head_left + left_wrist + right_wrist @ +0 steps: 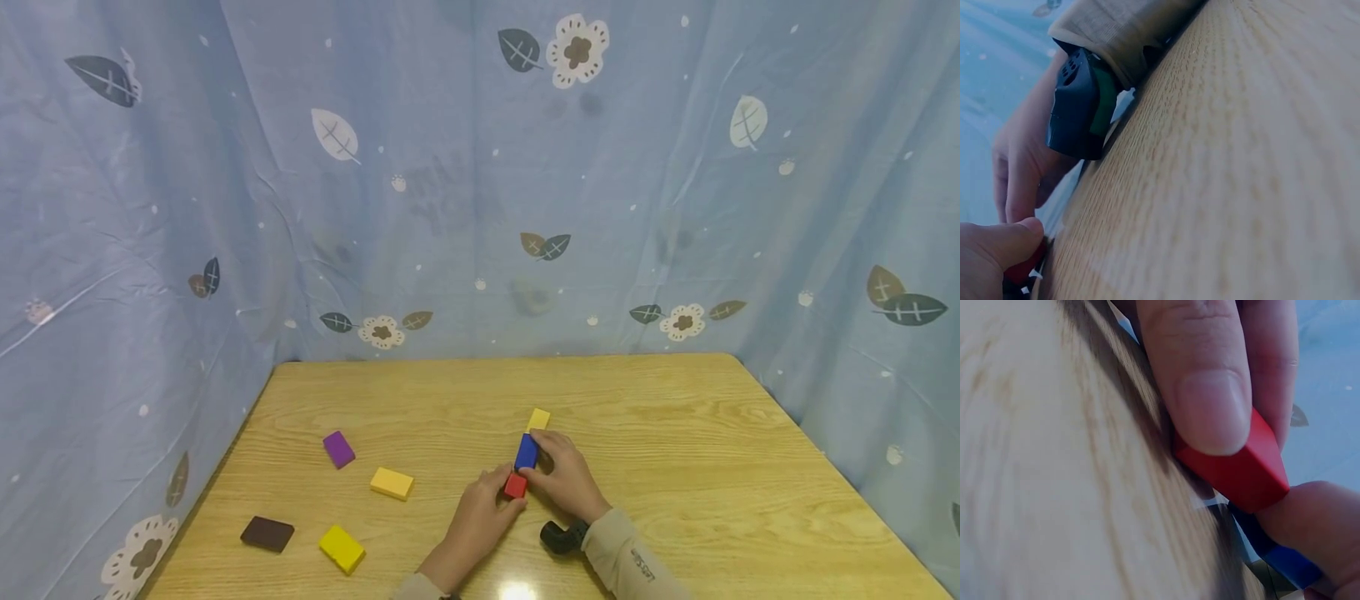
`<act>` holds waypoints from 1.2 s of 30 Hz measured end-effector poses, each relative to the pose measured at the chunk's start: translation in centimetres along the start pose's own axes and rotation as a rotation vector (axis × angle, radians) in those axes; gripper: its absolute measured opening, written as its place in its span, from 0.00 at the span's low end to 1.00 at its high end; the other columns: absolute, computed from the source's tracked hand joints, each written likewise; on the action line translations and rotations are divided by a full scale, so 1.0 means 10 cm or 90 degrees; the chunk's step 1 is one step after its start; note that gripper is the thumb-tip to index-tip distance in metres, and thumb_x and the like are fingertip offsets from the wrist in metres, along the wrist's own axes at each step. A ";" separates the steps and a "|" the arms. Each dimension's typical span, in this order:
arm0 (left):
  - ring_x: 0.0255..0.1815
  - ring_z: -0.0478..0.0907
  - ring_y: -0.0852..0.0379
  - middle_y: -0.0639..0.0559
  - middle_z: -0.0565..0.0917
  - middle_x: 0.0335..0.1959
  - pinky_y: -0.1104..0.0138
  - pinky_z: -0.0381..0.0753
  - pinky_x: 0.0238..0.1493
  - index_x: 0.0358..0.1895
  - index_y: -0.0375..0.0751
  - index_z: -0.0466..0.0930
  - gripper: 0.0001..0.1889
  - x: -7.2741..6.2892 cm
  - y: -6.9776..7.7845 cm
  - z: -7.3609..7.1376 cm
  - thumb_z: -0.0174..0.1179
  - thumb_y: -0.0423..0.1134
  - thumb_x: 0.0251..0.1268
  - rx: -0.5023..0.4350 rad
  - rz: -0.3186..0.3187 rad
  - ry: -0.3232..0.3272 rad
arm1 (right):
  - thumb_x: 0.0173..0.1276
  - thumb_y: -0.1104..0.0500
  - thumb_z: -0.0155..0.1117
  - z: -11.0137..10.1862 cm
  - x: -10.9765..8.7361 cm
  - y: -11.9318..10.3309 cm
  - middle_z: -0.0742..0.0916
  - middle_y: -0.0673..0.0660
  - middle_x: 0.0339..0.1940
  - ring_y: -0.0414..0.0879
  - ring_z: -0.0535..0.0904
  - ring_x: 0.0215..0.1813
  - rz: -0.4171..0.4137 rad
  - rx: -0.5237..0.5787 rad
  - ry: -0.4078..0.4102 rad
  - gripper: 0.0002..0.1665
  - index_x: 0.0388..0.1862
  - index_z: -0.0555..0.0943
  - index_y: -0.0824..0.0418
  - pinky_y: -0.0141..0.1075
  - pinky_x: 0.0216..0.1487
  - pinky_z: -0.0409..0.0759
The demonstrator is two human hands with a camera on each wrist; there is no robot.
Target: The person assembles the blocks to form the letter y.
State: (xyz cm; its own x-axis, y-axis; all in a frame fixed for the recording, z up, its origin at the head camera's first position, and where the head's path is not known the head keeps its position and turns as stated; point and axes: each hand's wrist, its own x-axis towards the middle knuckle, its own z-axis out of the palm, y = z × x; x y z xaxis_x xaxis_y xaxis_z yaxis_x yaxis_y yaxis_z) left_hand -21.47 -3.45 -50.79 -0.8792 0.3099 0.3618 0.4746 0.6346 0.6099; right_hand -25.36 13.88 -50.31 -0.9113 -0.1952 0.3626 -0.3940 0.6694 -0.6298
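My left hand (476, 518) pinches a small red block (515, 486) between thumb and fingers. Just beyond it, my right hand (567, 477) grips a blue rectangular block (527, 452) by its ends, with its thumb at the red block's edge. A light yellow block (538, 419) lies in line at the blue block's far end, near my right fingertips. In the right wrist view, the left thumb (1210, 412) presses on the red block (1241, 478), and part of the blue block (1285, 562) shows behind. The left wrist view has the red block mostly hidden by fingers.
Left on the wooden table (675, 442) lie a purple block (339, 450), an orange-yellow block (392, 483), a bright yellow block (342, 548) and a dark brown block (267, 534). A black wrist camera (562, 537) sits below my right wrist. Patterned blue curtains (450, 183) surround the table.
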 end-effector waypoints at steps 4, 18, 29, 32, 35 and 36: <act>0.58 0.77 0.44 0.40 0.80 0.57 0.50 0.73 0.62 0.60 0.32 0.74 0.27 0.00 0.01 -0.01 0.66 0.41 0.58 0.008 0.002 0.002 | 0.57 0.51 0.72 0.01 0.00 0.00 0.79 0.63 0.60 0.59 0.71 0.64 -0.006 -0.013 -0.001 0.38 0.64 0.73 0.65 0.54 0.65 0.70; 0.59 0.76 0.41 0.37 0.78 0.58 0.48 0.73 0.62 0.61 0.31 0.73 0.28 0.00 0.00 -0.02 0.65 0.42 0.58 0.009 -0.012 -0.007 | 0.58 0.52 0.71 0.01 -0.01 0.00 0.78 0.62 0.61 0.60 0.71 0.64 -0.031 -0.041 -0.001 0.37 0.64 0.73 0.66 0.55 0.64 0.71; 0.59 0.75 0.37 0.37 0.77 0.59 0.47 0.74 0.60 0.62 0.31 0.72 0.29 -0.01 0.02 -0.02 0.65 0.43 0.59 0.011 -0.027 -0.021 | 0.59 0.52 0.70 0.01 -0.01 0.00 0.77 0.61 0.63 0.59 0.69 0.66 -0.024 -0.034 -0.017 0.34 0.62 0.74 0.68 0.54 0.65 0.70; 0.59 0.75 0.37 0.38 0.77 0.60 0.47 0.74 0.60 0.62 0.32 0.72 0.29 0.00 0.01 -0.02 0.64 0.44 0.60 0.014 -0.026 -0.024 | 0.60 0.52 0.69 0.00 -0.01 0.00 0.76 0.61 0.64 0.59 0.69 0.66 -0.021 -0.026 -0.018 0.35 0.62 0.74 0.68 0.55 0.65 0.70; 0.58 0.75 0.35 0.37 0.77 0.60 0.47 0.74 0.60 0.62 0.32 0.72 0.29 0.00 0.01 -0.02 0.64 0.44 0.61 0.019 -0.020 -0.024 | 0.62 0.51 0.67 0.00 -0.01 0.01 0.76 0.61 0.64 0.59 0.69 0.66 -0.028 -0.017 -0.013 0.34 0.62 0.74 0.68 0.55 0.65 0.70; 0.58 0.75 0.34 0.36 0.76 0.59 0.47 0.75 0.59 0.62 0.32 0.71 0.29 0.00 0.00 -0.02 0.63 0.44 0.61 0.021 -0.019 -0.023 | 0.63 0.51 0.66 0.00 -0.01 0.01 0.76 0.62 0.64 0.59 0.70 0.66 -0.033 -0.017 -0.011 0.33 0.62 0.74 0.69 0.55 0.65 0.70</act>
State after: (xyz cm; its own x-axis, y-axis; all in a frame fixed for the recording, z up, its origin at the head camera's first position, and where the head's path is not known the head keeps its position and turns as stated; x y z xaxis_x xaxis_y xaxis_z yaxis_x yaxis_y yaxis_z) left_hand -21.47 -3.55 -50.63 -0.8939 0.3162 0.3179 0.4477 0.6669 0.5957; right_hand -25.33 13.98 -50.38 -0.8920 -0.2420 0.3818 -0.4372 0.6766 -0.5925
